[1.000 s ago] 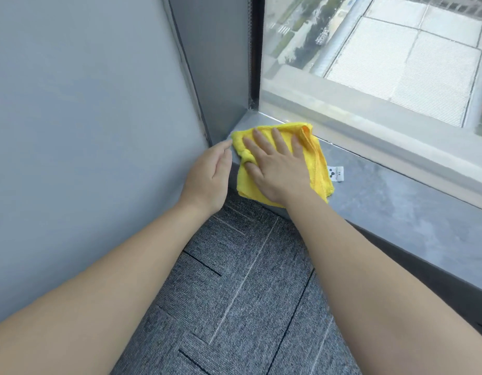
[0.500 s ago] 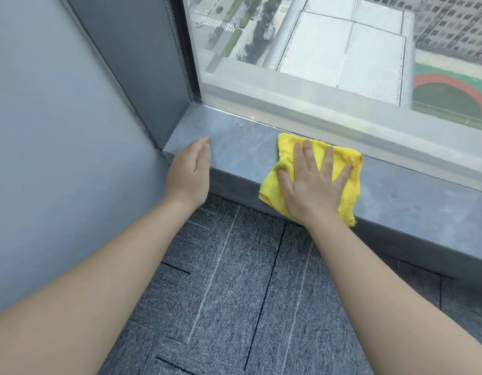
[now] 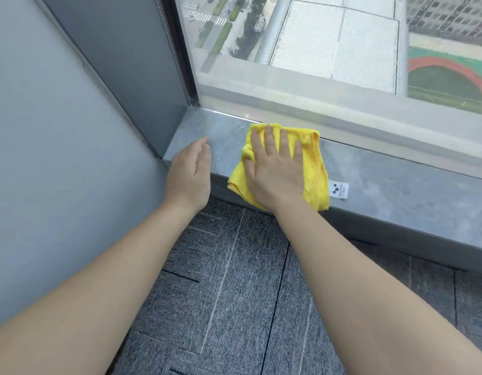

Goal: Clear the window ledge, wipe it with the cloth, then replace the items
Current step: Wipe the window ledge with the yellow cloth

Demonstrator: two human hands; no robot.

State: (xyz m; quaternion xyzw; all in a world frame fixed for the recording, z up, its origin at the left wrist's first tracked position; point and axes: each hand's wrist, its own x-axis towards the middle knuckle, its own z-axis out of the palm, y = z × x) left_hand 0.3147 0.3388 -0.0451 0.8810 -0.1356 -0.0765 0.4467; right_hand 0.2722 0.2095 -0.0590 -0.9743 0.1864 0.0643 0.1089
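The folded yellow microfibre cloth (image 3: 314, 171) lies on the grey stone window ledge (image 3: 397, 185), near its left end, spanning the ledge from the glass edge to the front edge, where its lower fold hangs slightly over. The right hand (image 3: 275, 171) lies flat on top of it, fingers spread wide and palm down, gripping nothing: a flat press like this likely keeps the whole cloth in contact with the stone so it wipes rather than bunches. A small white care label (image 3: 339, 190) sticks out from the cloth's right side onto the ledge.

The left hand (image 3: 191, 171) is empty, its fingers straight and together, resting at the ledge's front edge close to the left corner, just beside the cloth; it probably steadies the person leaning in.

No items stand on the visible stretch of ledge, so clearing seems done and wiping is under way; replacing the items remains.
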